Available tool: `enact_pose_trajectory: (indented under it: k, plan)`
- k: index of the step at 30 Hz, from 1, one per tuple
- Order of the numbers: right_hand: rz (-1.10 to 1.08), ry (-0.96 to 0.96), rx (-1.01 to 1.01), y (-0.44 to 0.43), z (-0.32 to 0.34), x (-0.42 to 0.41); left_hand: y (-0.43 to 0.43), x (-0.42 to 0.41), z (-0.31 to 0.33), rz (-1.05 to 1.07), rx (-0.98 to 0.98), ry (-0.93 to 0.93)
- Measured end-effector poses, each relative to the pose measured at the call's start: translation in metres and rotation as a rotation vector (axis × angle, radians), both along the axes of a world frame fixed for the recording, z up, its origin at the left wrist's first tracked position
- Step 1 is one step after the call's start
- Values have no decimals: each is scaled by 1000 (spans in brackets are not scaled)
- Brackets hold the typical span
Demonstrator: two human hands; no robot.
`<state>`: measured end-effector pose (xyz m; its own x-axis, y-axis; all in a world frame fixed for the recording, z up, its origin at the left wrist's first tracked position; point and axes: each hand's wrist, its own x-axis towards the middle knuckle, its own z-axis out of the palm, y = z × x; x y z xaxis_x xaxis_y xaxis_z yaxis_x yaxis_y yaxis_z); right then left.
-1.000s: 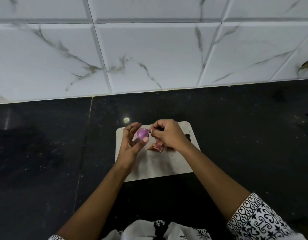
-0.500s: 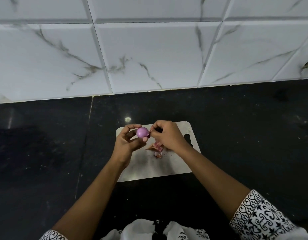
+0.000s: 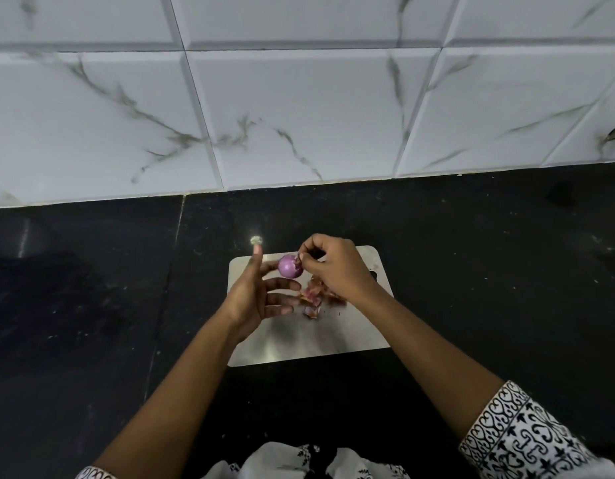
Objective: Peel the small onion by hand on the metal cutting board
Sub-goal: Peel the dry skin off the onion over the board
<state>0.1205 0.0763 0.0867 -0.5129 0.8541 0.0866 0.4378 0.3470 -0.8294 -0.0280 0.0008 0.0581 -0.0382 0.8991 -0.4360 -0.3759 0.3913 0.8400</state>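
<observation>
Your right hand (image 3: 337, 271) had its fingers curled tight, the fingertips pinching the right end of the small onion (image 3: 289, 266), where a dark scrap of skin showed. The onion, purple, glossy and mostly bare, hung in the air above the far left part of the metal cutting board (image 3: 316, 340), not resting on it. Your left hand (image 3: 252, 299) was spread wide just left of the onion, with the thumb (image 3: 257, 257) pointing toward the far side and the other fingers (image 3: 282, 285) stretched out straight to the right. Its forefinger reached the onion's left side, though you could not tell from this view whether it touched. Nothing was gripped in that hand. A small heap of pinkish peels (image 3: 312, 299) lay on the board just near of the onion, partly under your right wrist and close to the tips of your left fingers. The board lay flat on the black countertop (image 3: 92, 305), with a handle slot (image 3: 374, 275) at its right edge. Beyond the counter rose white marble-veined wall tiles (image 3: 299, 115) — and at the near right corner your black-and-white patterned sleeve (image 3: 520, 437) covered the right forearm.
</observation>
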Motion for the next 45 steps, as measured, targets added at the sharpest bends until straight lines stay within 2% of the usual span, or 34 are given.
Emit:
enact_pose_trajectory:
  k: [4,7,9,14,16,18,20,21,23,28,30,34,38,41,45]
  plan:
    - [72,10,104,-3,-6,0,1,4,2,-56,-49,-37]
    - [54,4,122,-6,-11,-2,2,4,1,53,21,-151]
    - [9,-20,73,-6,-13,-4,2,3,-3,114,87,-146]
    - [-84,25,-150,-8,-11,-9,0,11,-10,183,297,147]
    - [-164,148,-408,-7,-7,-10,-1,14,-11,200,371,219]
    - [-284,384,-714,-3,3,-9,-2,11,-14,252,390,207]
    - [-333,515,-809,8,10,1,-6,5,-18,307,367,159]
    - [-303,486,-796,12,13,7,-8,2,-19,321,344,137]
    - [-224,293,-670,16,13,17,-11,-2,-23,326,300,98]
    - [-77,-290,-172,15,-11,18,-12,0,-28,305,238,28]
    - [-11,-422,-17,11,-19,16,-12,2,-30,299,239,34]
    - [3,-358,232,4,-21,11,-12,3,-29,292,258,56]
    - [136,-271,486,1,-19,6,-13,3,-27,272,275,100]
    - [250,-284,711,2,-17,1,-12,5,-24,257,293,135]
    - [355,-369,881,8,-18,-2,-10,7,-20,232,298,175]
